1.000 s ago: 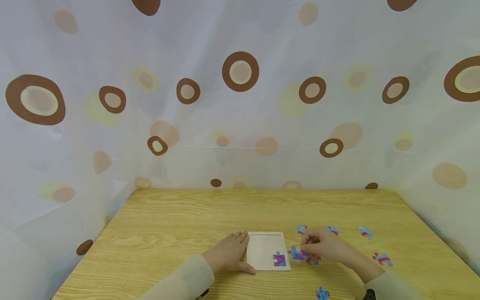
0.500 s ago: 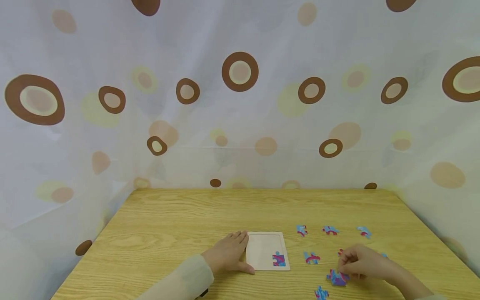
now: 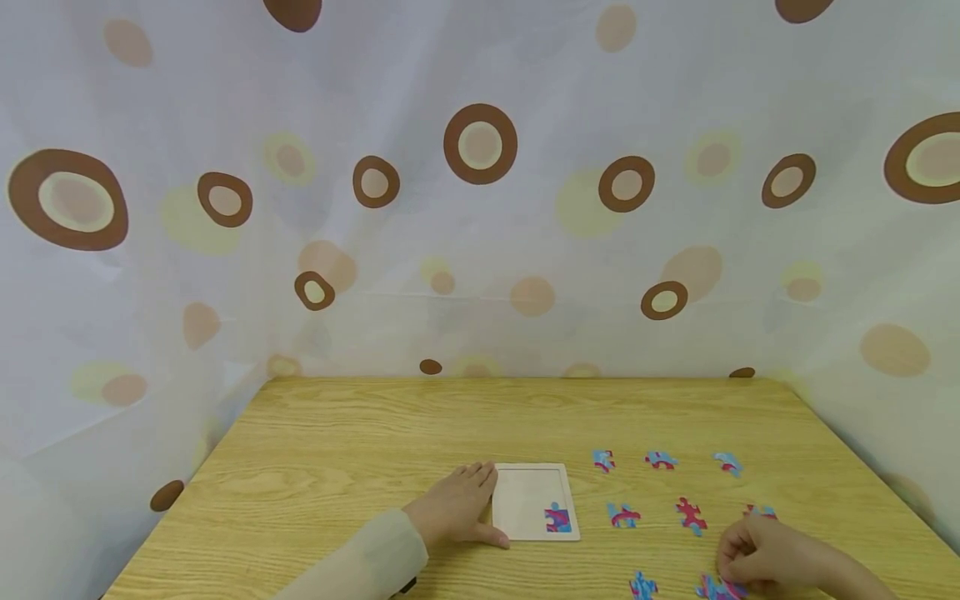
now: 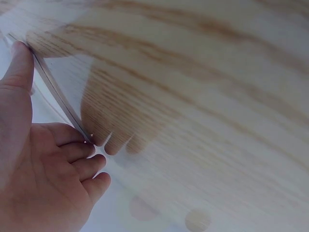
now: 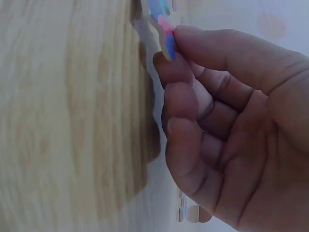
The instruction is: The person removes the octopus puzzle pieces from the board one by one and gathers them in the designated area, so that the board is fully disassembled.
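Note:
My left hand [image 3: 456, 507] rests along the left edge of a shallow white puzzle tray [image 3: 525, 496], its fingers and thumb extended. In the left wrist view, the thumb and fingertips touch the thin tray edge [image 4: 60, 99]. A blue, purple and pink jigsaw piece [image 3: 557, 519] sits in the tray's lower right corner. At the front right of the table, my right hand [image 3: 765, 552] pinches another jigsaw piece [image 3: 714, 588] between thumb and index finger. The right wrist view shows this held piece [image 5: 165, 31] tilted, close over the wood.
Several loose jigsaw pieces lie to the right of the tray on the wooden table [image 3: 360, 433]. A red piece [image 3: 691, 517] lies just beyond the right hand, and a blue one [image 3: 642, 586] near the front edge. A dotted curtain [image 3: 480, 250] surrounds the table's back and sides.
My right hand has carried the held piece from beside the tray rightward and toward the front edge, uncovering the red piece. My left hand and the tray have stayed put.

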`<state>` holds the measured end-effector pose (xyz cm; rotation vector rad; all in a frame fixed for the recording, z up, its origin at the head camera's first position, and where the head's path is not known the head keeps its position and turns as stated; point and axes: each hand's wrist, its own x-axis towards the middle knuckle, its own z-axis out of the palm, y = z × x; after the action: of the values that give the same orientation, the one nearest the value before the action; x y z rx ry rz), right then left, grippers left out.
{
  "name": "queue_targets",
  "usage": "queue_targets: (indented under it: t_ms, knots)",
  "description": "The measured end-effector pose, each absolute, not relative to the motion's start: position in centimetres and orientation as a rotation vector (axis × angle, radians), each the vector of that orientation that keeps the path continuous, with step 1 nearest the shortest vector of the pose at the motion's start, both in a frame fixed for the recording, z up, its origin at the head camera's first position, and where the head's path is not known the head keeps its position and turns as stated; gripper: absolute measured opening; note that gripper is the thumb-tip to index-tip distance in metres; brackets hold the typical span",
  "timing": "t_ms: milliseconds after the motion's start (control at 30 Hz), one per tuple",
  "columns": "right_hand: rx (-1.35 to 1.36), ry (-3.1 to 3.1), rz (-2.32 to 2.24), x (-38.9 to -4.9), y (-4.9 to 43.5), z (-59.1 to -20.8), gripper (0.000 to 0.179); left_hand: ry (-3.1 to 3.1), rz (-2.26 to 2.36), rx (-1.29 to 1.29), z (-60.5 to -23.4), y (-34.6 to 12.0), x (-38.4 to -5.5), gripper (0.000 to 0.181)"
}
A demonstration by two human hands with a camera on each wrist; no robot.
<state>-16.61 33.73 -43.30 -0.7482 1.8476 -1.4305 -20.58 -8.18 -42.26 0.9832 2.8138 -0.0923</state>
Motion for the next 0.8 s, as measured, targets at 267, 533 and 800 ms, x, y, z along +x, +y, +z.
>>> queue_targets:
  t_ms: [267, 533, 800]
  knots:
    - [-0.716, 1.745, -1.466, -16.7, 34.0, -43.7, 0.021, 2.824, -0.104, 1.002, -42.6, -8.2, -20.7, 0.095]
    - [-0.727, 1.858, -1.428, -16.5, 34.2, -43.7, 0.018, 2.821, -0.099, 1.000, -42.2, -8.1, -20.4, 0.094]
    - [-0.814, 2.042, -1.370, -17.6, 33.1, -42.4, 0.012, 2.811, -0.087, 0.988, -42.1, -8.1, -20.4, 0.094]
